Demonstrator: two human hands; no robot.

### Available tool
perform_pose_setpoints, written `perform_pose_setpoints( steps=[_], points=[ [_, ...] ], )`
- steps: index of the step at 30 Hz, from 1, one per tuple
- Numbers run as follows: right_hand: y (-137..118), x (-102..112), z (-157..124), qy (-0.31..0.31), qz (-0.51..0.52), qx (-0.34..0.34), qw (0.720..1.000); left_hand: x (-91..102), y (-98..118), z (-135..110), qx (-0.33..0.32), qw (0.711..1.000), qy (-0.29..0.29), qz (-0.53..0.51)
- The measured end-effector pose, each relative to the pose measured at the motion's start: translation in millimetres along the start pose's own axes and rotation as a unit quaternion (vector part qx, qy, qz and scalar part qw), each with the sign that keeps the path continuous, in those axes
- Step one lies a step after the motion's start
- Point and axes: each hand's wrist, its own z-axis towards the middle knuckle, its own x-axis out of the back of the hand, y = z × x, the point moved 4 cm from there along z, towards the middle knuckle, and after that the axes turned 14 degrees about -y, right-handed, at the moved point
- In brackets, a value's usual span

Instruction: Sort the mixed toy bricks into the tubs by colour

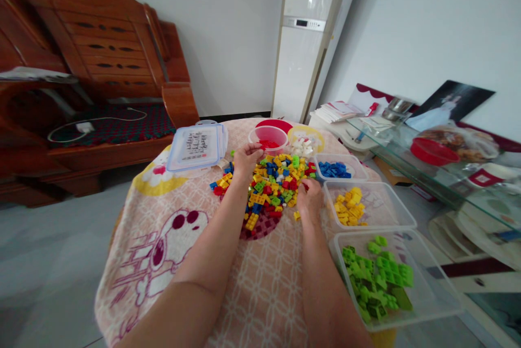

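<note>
My left hand (246, 159) is at the near rim of a clear pinkish bowl (280, 147) with red bricks (268, 144) in it. Its fingers are drawn together, and I cannot make out what is between them. At the right edge of a mixed pile of toy building bricks (274, 182), my right hand (310, 196) has its fingers curled in a pinch. A speck of red shows by those fingertips, too small to name. The pile mixes yellow, blue, red, green and white bricks. One loose yellow brick (297, 216) lies left of my right wrist.
Along the right stand clear tubs with blue bricks (334, 169), yellow bricks (349, 207) and green bricks (376, 277). White bricks (302, 146) are heaped beside the bowl. A blue-edged lid (195, 147) lies at the left. A glass shelf (431, 158) flanks the patterned tablecloth (264, 293).
</note>
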Motion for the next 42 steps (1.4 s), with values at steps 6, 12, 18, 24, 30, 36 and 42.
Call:
perform_pose_setpoints(
  steps=[6,12,18,24,30,36,42],
  points=[
    [1,0,-1,0.019,0.002,0.006,1.000,-2.7,3,4,-0.043,0.998,-0.044,0.003],
    [1,-2,-1,0.016,0.001,0.021,1.000,-27.4,27,-12,-0.024,0.961,-0.174,0.213],
    [2,-2,-1,0.012,0.002,0.026,1.000,-66.6,38,-34,-0.026,0.797,-0.280,0.535],
    [2,-2,0,0.015,-0.011,0.024,1.000,-84.8,25,-50,0.009,0.661,-0.299,0.688],
    [0,-1,0,0.008,-0.015,0.031,0.999,-87.4,17,-52,0.001,0.646,-0.304,0.701],
    [-1,1,0,0.012,-0.012,0.027,0.999,-75.0,20,-40,0.007,0.715,-0.345,0.608],
    [-2,1,-1,0.009,-0.010,0.025,1.000,-46.2,23,-24,0.014,0.840,-0.342,0.420]
  ],
)
